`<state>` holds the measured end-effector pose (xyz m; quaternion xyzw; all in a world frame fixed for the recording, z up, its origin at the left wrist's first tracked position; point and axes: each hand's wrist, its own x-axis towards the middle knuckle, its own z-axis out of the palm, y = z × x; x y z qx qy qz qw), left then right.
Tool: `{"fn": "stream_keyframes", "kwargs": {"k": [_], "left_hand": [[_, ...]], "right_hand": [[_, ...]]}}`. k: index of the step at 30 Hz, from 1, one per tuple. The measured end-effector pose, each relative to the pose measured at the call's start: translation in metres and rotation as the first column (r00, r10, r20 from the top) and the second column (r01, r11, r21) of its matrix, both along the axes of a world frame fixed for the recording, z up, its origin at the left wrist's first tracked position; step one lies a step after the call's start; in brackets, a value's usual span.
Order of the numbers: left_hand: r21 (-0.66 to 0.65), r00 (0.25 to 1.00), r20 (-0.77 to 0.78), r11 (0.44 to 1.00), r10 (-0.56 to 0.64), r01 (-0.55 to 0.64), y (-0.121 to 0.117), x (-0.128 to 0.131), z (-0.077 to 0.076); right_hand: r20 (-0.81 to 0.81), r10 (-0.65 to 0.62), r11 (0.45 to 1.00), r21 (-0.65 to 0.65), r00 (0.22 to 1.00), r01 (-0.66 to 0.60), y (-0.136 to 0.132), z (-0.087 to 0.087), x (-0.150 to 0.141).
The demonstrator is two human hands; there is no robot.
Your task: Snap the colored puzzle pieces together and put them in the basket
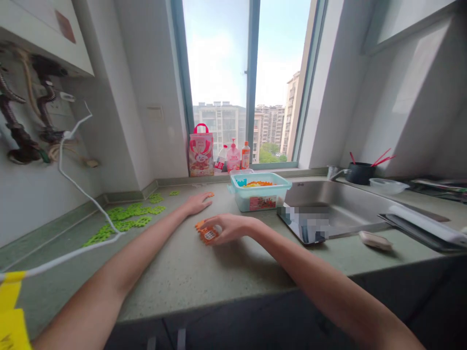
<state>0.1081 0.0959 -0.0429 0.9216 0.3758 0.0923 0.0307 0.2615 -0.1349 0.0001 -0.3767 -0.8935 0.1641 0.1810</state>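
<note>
My right hand (229, 227) curls over a stack of orange puzzle-like plastic pieces (206, 234) on the green countertop (204, 272), its fingers closed on them. My left hand (199, 201) reaches further back and lies flat on the counter, fingers stretched toward a single small orange piece (210, 195) by the fingertips. Just right of both hands stands a light blue plastic tub (260, 195) with orange, yellow and blue pieces inside.
Several green pieces (126, 218) lie scattered at the left, crossed by a white cable (78, 187). A steel sink (339, 209) is to the right, a phone (302, 226) on its rim. A pink bag (201, 150) and bottles (233, 156) stand on the windowsill.
</note>
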Motion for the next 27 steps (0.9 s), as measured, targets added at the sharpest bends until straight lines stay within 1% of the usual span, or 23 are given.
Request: {"fn": "stream_keyframes", "kwargs": {"k": [2,5,8,10,12,14,16,18,19,21,23,25,27], "left_hand": [[-0.008,1.000,0.015,1.000,-0.026,0.026,-0.015,-0.014,-0.001],[-0.054,0.996,0.040,0.995,-0.082,0.084,-0.044,-0.038,0.001],[-0.096,0.987,0.081,0.985,-0.139,0.147,-0.073,-0.061,0.005],[-0.090,0.977,0.101,0.976,-0.187,0.196,-0.089,-0.073,0.008],[-0.070,0.967,0.120,0.970,-0.224,0.233,-0.100,-0.081,0.009],[-0.053,0.961,0.137,0.967,-0.241,0.250,-0.106,-0.084,0.011],[-0.050,0.957,0.149,0.965,-0.249,0.258,-0.109,-0.085,0.013],[-0.061,0.946,0.172,0.955,-0.276,0.290,-0.111,-0.085,0.015],[-0.074,0.938,0.197,0.949,-0.286,0.306,-0.111,-0.085,0.015],[-0.104,0.922,0.255,0.940,-0.291,0.325,-0.111,-0.085,0.017],[-0.120,0.916,0.294,0.940,-0.274,0.320,-0.110,-0.085,0.018],[-0.100,0.915,0.306,0.947,-0.264,0.307,-0.109,-0.086,0.017],[-0.046,0.916,0.296,0.954,-0.269,0.295,-0.107,-0.087,0.015]], "right_hand": [[-0.029,-0.009,1.000,-0.010,1.000,0.008,0.000,-0.001,0.004],[-0.051,-0.001,1.000,0.000,0.999,0.001,0.000,-0.002,0.006],[-0.054,0.009,0.999,0.043,0.998,-0.006,0.000,-0.002,0.005],[-0.037,0.005,0.997,0.073,0.999,-0.002,0.001,-0.003,0.004],[-0.030,-0.045,0.990,0.133,0.999,0.048,0.002,-0.004,0.002],[-0.079,-0.132,0.965,0.219,0.988,0.147,0.006,-0.006,0.002],[-0.180,-0.207,0.928,0.277,0.962,0.251,0.012,-0.009,0.003],[-0.262,-0.253,0.906,0.273,0.931,0.323,0.019,-0.014,0.004],[-0.278,-0.271,0.904,0.255,0.922,0.343,0.023,-0.017,0.004],[-0.252,-0.295,0.916,0.200,0.922,0.348,0.031,-0.023,0.005],[-0.198,-0.300,0.929,0.161,0.933,0.332,0.035,-0.028,0.004],[-0.173,-0.297,0.932,0.159,0.939,0.324,0.034,-0.028,0.002],[-0.180,-0.283,0.939,0.151,0.942,0.310,0.029,-0.023,0.000]]}}
